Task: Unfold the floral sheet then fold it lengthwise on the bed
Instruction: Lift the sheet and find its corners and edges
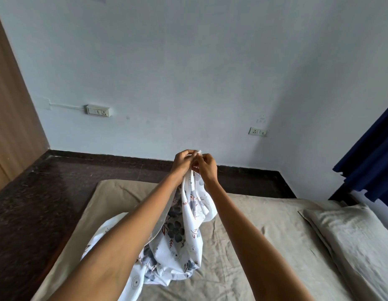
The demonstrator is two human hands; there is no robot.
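1. White cotton-like cloth printed with grey-blue blossoms and small rust-red leaves made up the floral sheet [180, 231], which hung in a soft, gathered column from the hands down to the bed [253, 246].
2. Its lower part lay bunched in loose, rounded folds on the mattress, spilling toward the bed's left edge beneath the left forearm.
3. The left hand [184, 162] was raised above the far end of the bed, its fingers curled and pinching the top edge of the sheet.
4. The right hand [207, 168] was pressed close against the left, its fingers likewise curled and pinching the same top edge, a small tuft of white fabric showing between the fingertips.
5. Both bare forearms stretched forward from the lower corners of the view and converged at the sheet.
6. The bed wore a beige cover, matte and finely creased, with shallow wrinkles fanning across its surface.
7. A rectangular pillow [351, 240] in a similar pale, crumpled fabric lay flat at the right side of the bed, well apart from the sheet.
8. Dark speckled stone flooring [36, 203] bordered the bed on the left.
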